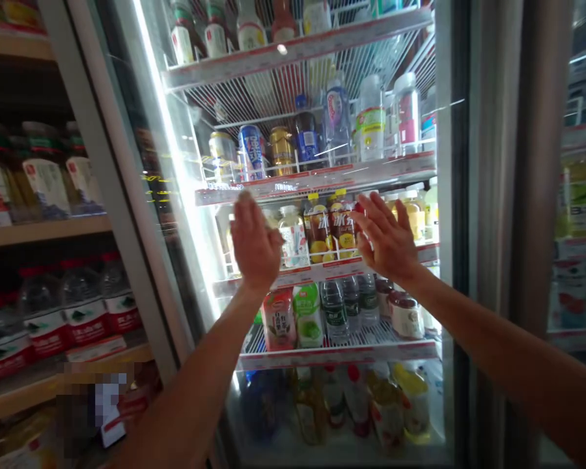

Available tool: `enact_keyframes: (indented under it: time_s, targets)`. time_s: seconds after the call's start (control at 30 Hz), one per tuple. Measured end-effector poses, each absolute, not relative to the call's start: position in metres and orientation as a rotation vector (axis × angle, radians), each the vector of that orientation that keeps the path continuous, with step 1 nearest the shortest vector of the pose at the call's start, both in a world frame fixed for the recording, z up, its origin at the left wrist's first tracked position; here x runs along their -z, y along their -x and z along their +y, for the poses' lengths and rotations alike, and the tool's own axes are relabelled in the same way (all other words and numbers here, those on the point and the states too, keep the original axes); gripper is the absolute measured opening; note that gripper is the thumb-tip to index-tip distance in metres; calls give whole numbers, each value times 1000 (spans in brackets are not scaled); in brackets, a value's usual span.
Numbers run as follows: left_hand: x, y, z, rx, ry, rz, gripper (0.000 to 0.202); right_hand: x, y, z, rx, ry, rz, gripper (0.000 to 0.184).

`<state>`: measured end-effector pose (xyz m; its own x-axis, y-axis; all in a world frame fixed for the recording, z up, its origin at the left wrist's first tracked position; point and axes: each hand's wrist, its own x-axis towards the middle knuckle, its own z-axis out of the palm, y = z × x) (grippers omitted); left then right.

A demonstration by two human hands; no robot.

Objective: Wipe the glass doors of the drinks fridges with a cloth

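I face an open drinks cooler with wire shelves (317,177) full of bottles and cans. My left hand (254,242) is raised in front of the third shelf, fingers straight and together, holding nothing. My right hand (387,238) is beside it with fingers spread, empty, just in front of two dark tea bottles with yellow caps (329,225). A white-labelled bottle (293,236) stands between my hands. Both hands hover near the shelf edge (322,268); whether they touch it is unclear.
The cooler's glass door (141,195) is swung open to the left. Wooden shelves (43,231) with water bottles (83,306) stand further left. A second cooler (583,208) is at the right, behind a grey frame post (498,195). Lower shelves hold more bottles (336,312).
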<state>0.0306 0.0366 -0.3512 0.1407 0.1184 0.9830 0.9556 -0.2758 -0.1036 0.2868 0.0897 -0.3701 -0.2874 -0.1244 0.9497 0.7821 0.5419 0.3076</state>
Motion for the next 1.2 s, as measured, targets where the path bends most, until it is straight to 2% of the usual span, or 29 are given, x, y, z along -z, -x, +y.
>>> enact_keyframes:
  time_s: [0.07,0.13,0.33,0.53,0.73,0.93,1.13,1.2]
  targets:
    - [362,-51,41,995,1664,-908,57,370,-288,90,986,557,-1631,52]
    - [367,-50,39,898,1659,-805,54,370,-289,90,978,557,-1637,52]
    - [362,-10,28,1352,1224,-1119,58,370,-287,90,955,567,-1641,54]
    - [383,-57,37,1020,1718,-899,54,370,-288,90,979,576,-1633,54]
    - [370,2,26,1419,1139,-1163,58,371,-286,91,914,599,-1662,55]
    - [388,-46,38,1095,1560,-916,56,371,-287,90,940,605,-1656,55]
    - [400,-8,28,1274,1197,-1078,59,370,-286,91,979,618,-1637,50]
    - [405,-18,30,1218,1218,-1065,60,373,-280,91,961,632,-1617,52]
